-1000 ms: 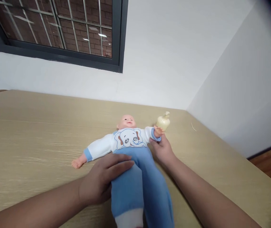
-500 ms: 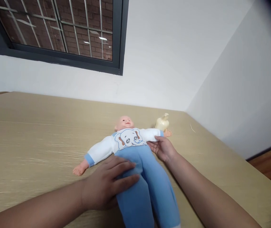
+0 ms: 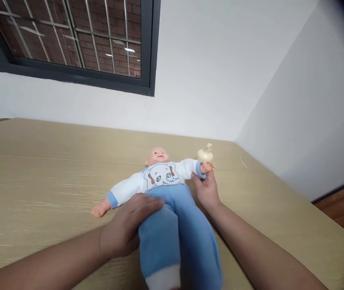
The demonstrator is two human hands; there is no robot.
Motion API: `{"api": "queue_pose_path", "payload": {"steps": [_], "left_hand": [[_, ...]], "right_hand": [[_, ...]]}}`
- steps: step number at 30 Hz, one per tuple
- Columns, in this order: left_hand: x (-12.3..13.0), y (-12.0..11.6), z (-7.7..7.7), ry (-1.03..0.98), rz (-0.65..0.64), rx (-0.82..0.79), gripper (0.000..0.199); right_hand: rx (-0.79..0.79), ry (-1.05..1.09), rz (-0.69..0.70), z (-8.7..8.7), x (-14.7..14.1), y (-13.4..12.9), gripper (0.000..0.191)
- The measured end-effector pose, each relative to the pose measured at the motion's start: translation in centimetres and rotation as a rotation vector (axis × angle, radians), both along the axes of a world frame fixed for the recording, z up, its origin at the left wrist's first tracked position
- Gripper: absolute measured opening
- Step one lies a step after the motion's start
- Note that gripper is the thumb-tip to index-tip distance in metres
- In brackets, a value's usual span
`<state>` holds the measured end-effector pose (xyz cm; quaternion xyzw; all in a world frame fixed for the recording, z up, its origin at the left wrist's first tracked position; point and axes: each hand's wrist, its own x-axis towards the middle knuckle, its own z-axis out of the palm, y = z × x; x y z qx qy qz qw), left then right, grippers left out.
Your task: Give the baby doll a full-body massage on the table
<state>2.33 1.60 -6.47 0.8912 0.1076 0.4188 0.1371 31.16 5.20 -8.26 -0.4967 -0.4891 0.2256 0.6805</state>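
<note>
A baby doll (image 3: 159,203) in a white top with an elephant face and blue trousers lies on its back on the table, head away from me. My left hand (image 3: 131,225) curls over the thigh of the trouser leg on the left, and the knee of that leg is raised. The leg's pale cuff shows at the bottom edge. My right hand (image 3: 206,187) is closed around the doll's wrist at the blue cuff on the right, with some fingers hidden behind it. The doll's other arm stretches out to the left on the table.
A cream glossy round object with a stem-like top (image 3: 205,154) stands beyond the doll's hand on the right. A thin pale strand (image 3: 243,162) lies farther right on the wooden table (image 3: 48,181). A white wall and barred window (image 3: 78,36) rise behind.
The doll's leg on the left has come up and its cuff now shows. My right hand has closed on the doll's wrist, lifting it and turning it slightly inward.
</note>
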Motion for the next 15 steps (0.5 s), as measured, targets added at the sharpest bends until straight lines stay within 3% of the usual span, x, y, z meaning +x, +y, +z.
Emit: {"api": "queue_pose_path", "payload": {"steps": [5, 9, 15], "left_hand": [[-0.7, 0.6, 0.1, -0.006, 0.126, -0.131, 0.054], [-0.3, 1.0, 0.3, -0.028, 0.064, -0.108, 0.051], [0.4, 1.4, 0.4, 0.066, 0.059, -0.024, 0.045]], "right_hand": [[0.128, -0.51, 0.042, 0.4, -0.4, -1.6, 0.055], [0.207, -0.923, 0.081, 0.5, -0.4, -1.6, 0.071], [0.209, -1.184, 0.089, 1.0, -0.6, -1.7, 0.072]]}}
